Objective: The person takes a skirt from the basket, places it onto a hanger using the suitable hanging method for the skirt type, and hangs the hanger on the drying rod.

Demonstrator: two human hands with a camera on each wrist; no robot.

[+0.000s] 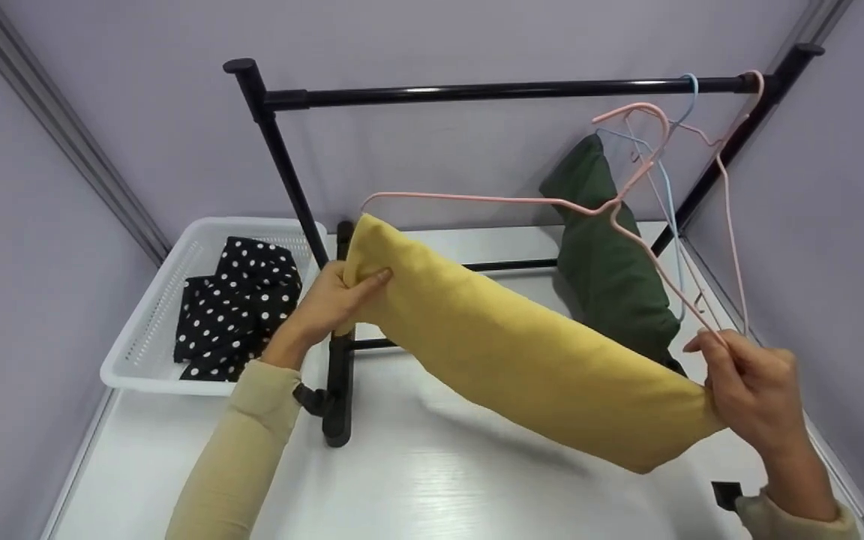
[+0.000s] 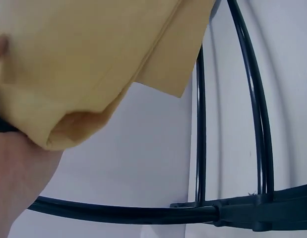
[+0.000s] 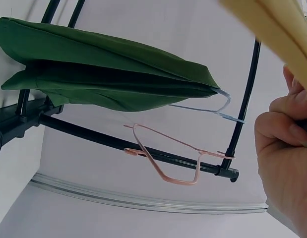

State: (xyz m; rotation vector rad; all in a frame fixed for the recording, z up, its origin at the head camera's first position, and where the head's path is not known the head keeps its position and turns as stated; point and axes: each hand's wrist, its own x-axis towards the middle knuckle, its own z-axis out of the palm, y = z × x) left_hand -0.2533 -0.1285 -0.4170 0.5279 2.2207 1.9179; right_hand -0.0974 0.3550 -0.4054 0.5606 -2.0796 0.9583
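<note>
A folded yellow cloth (image 1: pixel 522 337) stretches slantwise between both hands in the head view. My left hand (image 1: pixel 327 300) pinches its upper left end, thumb on the front. My right hand (image 1: pixel 758 386) grips the lower right end together with the right arm of a pink hanger (image 1: pixel 492 199). The hanger's left tip meets the cloth's upper left corner, and its hook stands free above. In the left wrist view, the cloth (image 2: pixel 89 54) shows several layers with a rolled fold. Curled fingers of the right hand (image 3: pixel 287 124) show in the right wrist view.
A black clothes rack (image 1: pixel 477 91) stands behind the cloth. From it hang a green cloth (image 1: pixel 612 270) on a blue hanger (image 1: pixel 693 94) and another pink hanger (image 1: pixel 728 195). At left, a white basket (image 1: pixel 132 367) holds black polka-dot fabric (image 1: pixel 241 300). Walls (image 1: pixel 837 247) close in the sides.
</note>
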